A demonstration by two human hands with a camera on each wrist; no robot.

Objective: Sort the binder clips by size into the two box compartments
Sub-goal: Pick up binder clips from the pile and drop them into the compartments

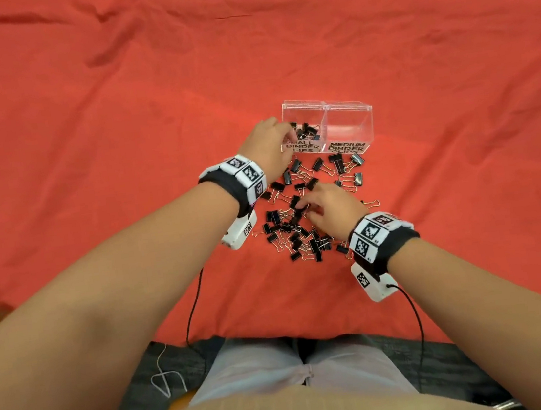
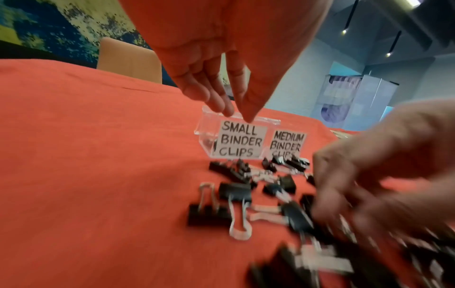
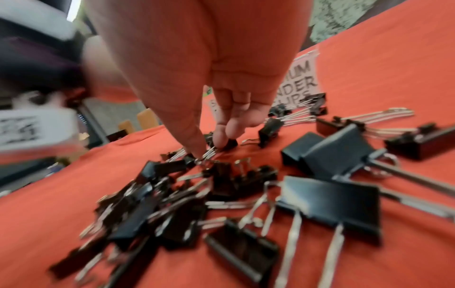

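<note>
A clear two-compartment box stands on the red cloth. Its left half, labelled SMALL BINDER CLIPS, holds several small black clips. The right half, labelled MEDIUM BINDER CLIPS, looks bare. My left hand hangs over the small compartment's front rim, its fingers straight and pointing down, nothing seen between them. Black clips of both sizes lie scattered in a pile before the box. My right hand reaches into the pile and pinches the wire handle of a small clip.
Larger clips lie on the right side of the pile and just before the medium label. Thin black cables trail from both wrist cameras to the table's near edge. Bare red cloth spreads all around.
</note>
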